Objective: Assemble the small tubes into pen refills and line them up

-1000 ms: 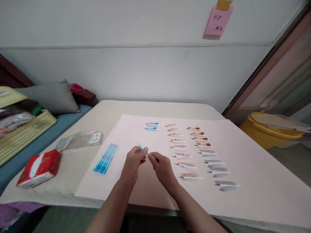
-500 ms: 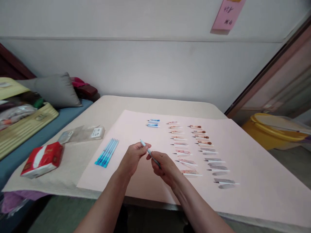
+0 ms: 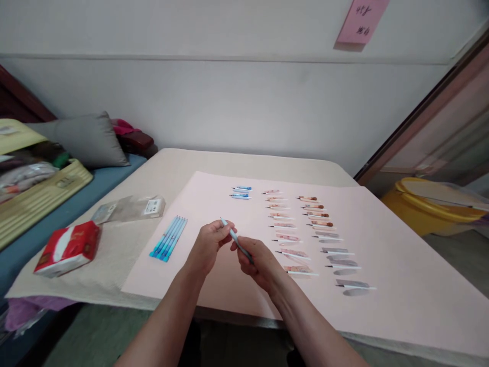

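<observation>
A light blue pen point(image 3: 233, 235) is held between my two hands over the pink sheet point(image 3: 221, 300). My left hand point(image 3: 211, 240) pinches it near its upper, pointed end. Lower down, my right hand point(image 3: 255, 255) has its fingers closed around the other end. To the left lie several blue pens point(image 3: 168, 239) side by side. Beyond my hands, two sets of pen parts point(image 3: 241, 192) with blue barrels rest on the sheet. Right of my right hand runs a column of pink-patterned parts with white refills point(image 3: 292, 253).
A further column holds brown-patterned parts point(image 3: 320, 214) and grey parts point(image 3: 346, 264). At the left are a red tissue pack point(image 3: 69, 248) and a clear plastic bag point(image 3: 130, 210). A wall stands behind the table; a yellow bucket point(image 3: 431, 204) is at the right.
The view has shifted slightly. Both hands keep their hold on the pen, in nearly the same pose.
</observation>
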Demonstrator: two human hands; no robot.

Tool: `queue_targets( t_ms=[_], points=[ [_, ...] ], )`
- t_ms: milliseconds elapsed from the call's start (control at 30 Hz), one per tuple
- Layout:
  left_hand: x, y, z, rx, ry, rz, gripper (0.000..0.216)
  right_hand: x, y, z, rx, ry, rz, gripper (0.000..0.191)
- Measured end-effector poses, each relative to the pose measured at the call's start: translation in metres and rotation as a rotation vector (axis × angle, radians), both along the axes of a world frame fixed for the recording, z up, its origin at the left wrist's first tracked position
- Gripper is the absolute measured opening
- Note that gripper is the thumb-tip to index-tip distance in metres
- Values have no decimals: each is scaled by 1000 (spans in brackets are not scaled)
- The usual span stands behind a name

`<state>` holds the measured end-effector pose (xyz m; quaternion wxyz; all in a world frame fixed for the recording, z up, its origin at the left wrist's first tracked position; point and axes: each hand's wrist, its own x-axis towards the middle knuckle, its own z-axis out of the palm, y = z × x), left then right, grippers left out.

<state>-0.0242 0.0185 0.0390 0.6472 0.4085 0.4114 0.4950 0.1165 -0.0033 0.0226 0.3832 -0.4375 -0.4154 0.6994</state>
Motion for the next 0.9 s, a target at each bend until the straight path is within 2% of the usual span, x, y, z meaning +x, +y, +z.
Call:
queue_targets(
  t_ms=[67,167,233,367,433,500,633,700,800,900],
  points=[
    [1,-1,-1,-23,13,32,24,0,1,0,50,-60,-42,33],
    [1,-1,-5,14,151,184,26,-2,2,0,228,-275,-133,30],
    [1,-1,-7,50,195,230,30,-3,1,0,262,-317,-131,30],
    [0,0,-4,30,62,99,21,-1,-1,0,70,-61,-17,36],
    [0,0,-3,-16,-4,53,22,1,-1,1,27,6,2,35],
    [1,0,-4,-36,9,79,23,1,0,2,72,-67,-34,30],
    [1,0,-7,34,162,210,24,-2,1,0,193,-248,-94,28],
    [0,0,-7,49,141,176,23,-3,0,-1,163,-199,-75,31],
    [0,0,-5,17,22,35,21,-3,-1,-2,99,-86,-39,34],
    [0,-1,-5,-13,16,51,22,-3,0,-1,144,-153,-87,29]
  ],
)
